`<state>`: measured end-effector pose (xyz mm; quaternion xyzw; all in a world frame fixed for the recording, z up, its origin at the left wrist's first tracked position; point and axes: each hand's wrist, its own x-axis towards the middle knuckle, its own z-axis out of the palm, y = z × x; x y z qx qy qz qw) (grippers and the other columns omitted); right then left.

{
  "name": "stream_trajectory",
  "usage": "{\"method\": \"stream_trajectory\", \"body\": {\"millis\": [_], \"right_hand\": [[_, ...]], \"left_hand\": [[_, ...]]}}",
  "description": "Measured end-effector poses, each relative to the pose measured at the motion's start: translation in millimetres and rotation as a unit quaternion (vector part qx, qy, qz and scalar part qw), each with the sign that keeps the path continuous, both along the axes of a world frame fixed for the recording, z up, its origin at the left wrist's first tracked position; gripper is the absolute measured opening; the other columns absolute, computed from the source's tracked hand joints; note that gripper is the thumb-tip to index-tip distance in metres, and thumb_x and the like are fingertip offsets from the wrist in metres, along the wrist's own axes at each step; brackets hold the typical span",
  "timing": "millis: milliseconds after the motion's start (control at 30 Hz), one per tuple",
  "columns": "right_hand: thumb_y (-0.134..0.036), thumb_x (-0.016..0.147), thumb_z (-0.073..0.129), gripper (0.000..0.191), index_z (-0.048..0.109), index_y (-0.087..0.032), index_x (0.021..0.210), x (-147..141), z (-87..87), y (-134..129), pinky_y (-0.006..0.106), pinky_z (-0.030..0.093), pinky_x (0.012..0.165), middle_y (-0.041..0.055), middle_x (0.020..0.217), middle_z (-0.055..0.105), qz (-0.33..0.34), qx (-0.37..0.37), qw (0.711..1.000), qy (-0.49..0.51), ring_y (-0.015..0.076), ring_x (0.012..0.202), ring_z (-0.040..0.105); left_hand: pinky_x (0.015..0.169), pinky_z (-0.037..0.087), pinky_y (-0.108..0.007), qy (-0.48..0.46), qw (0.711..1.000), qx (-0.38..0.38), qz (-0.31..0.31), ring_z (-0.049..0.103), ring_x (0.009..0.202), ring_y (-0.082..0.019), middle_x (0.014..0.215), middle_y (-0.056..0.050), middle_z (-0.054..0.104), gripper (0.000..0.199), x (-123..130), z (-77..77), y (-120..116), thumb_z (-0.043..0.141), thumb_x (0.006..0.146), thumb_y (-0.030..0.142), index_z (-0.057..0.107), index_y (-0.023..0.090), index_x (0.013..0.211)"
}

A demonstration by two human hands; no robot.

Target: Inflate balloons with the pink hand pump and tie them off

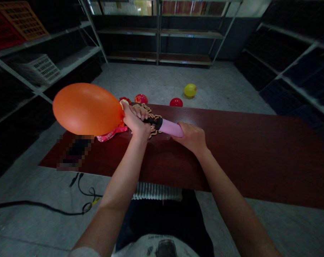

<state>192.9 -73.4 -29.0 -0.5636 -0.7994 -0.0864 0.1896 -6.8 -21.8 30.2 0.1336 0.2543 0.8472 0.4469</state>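
A large inflated orange balloon (87,109) extends to the left from my left hand (136,119). The fingers of that hand are wrapped round the balloon's neck and the black end of a pink hand pump (170,128). My right hand (192,137) grips the other end of the pump's pink barrel. Behind and below the pump, a tan wavy cord or chain (152,135) lies on the dark red table (244,153). Flat pink and red patterned material (112,133) lies beneath the orange balloon.
Beyond the table are a yellow balloon (190,90), a red one (176,102) and a patterned red one (141,98). A blurred dark object (77,151) lies at the table's left. Black cables (38,203) run over the floor. Metal shelves (126,32) stand around.
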Motion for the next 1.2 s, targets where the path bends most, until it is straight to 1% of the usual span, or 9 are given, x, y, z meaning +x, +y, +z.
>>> {"method": "stream_trajectory", "body": {"millis": [100, 233, 400, 600, 700, 800, 1033, 1133, 1200], "right_hand": [[-0.054, 0.094, 0.070, 0.044, 0.074, -0.016, 0.116, 9, -2.3, 3, 0.032, 0.039, 0.071, 0.0129, 0.102, 0.081, 0.001, 0.015, 1.000, -0.015, 0.0266, 0.087, 0.073], [-0.054, 0.095, 0.070, 0.042, 0.072, -0.018, 0.117, 19, 0.0, 5, 0.033, 0.039, 0.073, 0.0122, 0.102, 0.080, -0.007, 0.008, 0.999, -0.045, 0.0270, 0.090, 0.070], [-0.046, 0.096, 0.070, 0.035, 0.072, -0.018, 0.117, 27, 5.9, 6, 0.034, 0.039, 0.077, 0.0148, 0.105, 0.079, -0.037, 0.018, 0.997, -0.069, 0.0288, 0.095, 0.069], [-0.044, 0.092, 0.072, 0.038, 0.072, -0.016, 0.118, 30, 9.5, 2, 0.035, 0.040, 0.079, 0.0160, 0.108, 0.079, -0.040, -0.001, 0.998, -0.045, 0.0295, 0.095, 0.070], [-0.042, 0.089, 0.074, 0.038, 0.072, -0.016, 0.116, 30, 8.5, -1, 0.034, 0.041, 0.076, 0.0154, 0.107, 0.080, -0.026, -0.019, 0.999, -0.034, 0.0288, 0.092, 0.071], [-0.042, 0.086, 0.075, 0.035, 0.072, -0.018, 0.112, 27, 7.6, -2, 0.033, 0.040, 0.071, 0.0143, 0.104, 0.081, -0.022, -0.027, 0.999, -0.029, 0.0281, 0.088, 0.072], [-0.045, 0.087, 0.074, 0.039, 0.073, -0.018, 0.116, 15, 8.6, -9, 0.032, 0.039, 0.067, 0.0150, 0.106, 0.083, -0.028, -0.058, 0.998, 0.008, 0.0299, 0.087, 0.076], [-0.046, 0.088, 0.073, 0.043, 0.073, -0.017, 0.119, 15, 7.4, -9, 0.032, 0.039, 0.067, 0.0154, 0.108, 0.083, -0.021, -0.077, 0.997, 0.018, 0.0310, 0.089, 0.077], [-0.047, 0.089, 0.073, 0.045, 0.073, -0.017, 0.122, 16, 6.2, -6, 0.032, 0.040, 0.068, 0.0148, 0.111, 0.082, -0.018, -0.087, 0.996, 0.022, 0.0309, 0.091, 0.077]], "left_hand": [[0.043, 0.018, -0.027, -0.042, 0.999, 0.000, 0.013, 0.021, 0.038, -0.008, 0.050, 0.007, 0.021, 0.058, -10, 4.0, 2, 0.051, 0.112, 0.033, 0.024, 0.021, 0.063], [0.041, 0.021, -0.026, -0.058, 0.997, -0.013, 0.042, 0.022, 0.037, -0.008, 0.049, 0.007, 0.022, 0.058, -29, 9.7, 3, 0.054, 0.111, 0.035, 0.024, 0.022, 0.063], [0.042, 0.020, -0.024, -0.076, 0.995, -0.025, 0.055, 0.020, 0.038, -0.008, 0.050, 0.007, 0.022, 0.058, -51, 21.1, -3, 0.044, 0.116, 0.036, 0.024, 0.020, 0.064], [0.042, 0.022, -0.022, -0.072, 0.995, -0.034, 0.060, 0.021, 0.038, -0.007, 0.050, 0.007, 0.022, 0.058, -58, 30.2, -10, 0.043, 0.117, 0.037, 0.023, 0.019, 0.065], [0.042, 0.020, -0.022, -0.061, 0.996, -0.039, 0.060, 0.020, 0.039, -0.007, 0.051, 0.007, 0.021, 0.059, -49, 32.9, -10, 0.044, 0.117, 0.038, 0.023, 0.020, 0.066], [0.042, 0.018, -0.022, -0.048, 0.997, -0.033, 0.056, 0.017, 0.040, -0.007, 0.051, 0.008, 0.019, 0.061, -32, 29.7, -7, 0.048, 0.116, 0.043, 0.022, 0.020, 0.066], [0.042, 0.015, -0.029, 0.023, 0.999, 0.010, -0.026, 0.016, 0.041, -0.010, 0.051, 0.007, 0.017, 0.077, 30, -0.5, -1, 0.077, 0.091, 0.069, 0.022, 0.023, 0.062], [0.041, 0.016, -0.028, 0.026, 0.999, -0.009, -0.026, 0.015, 0.040, -0.010, 0.049, 0.007, 0.018, 0.078, 45, -4.4, -2, 0.074, 0.091, 0.073, 0.021, 0.023, 0.062], [0.041, 0.019, -0.026, 0.035, 0.996, -0.043, -0.070, 0.016, 0.039, -0.009, 0.048, 0.007, 0.018, 0.077, 45, -3.7, -1, 0.064, 0.098, 0.074, 0.020, 0.022, 0.062]]}}
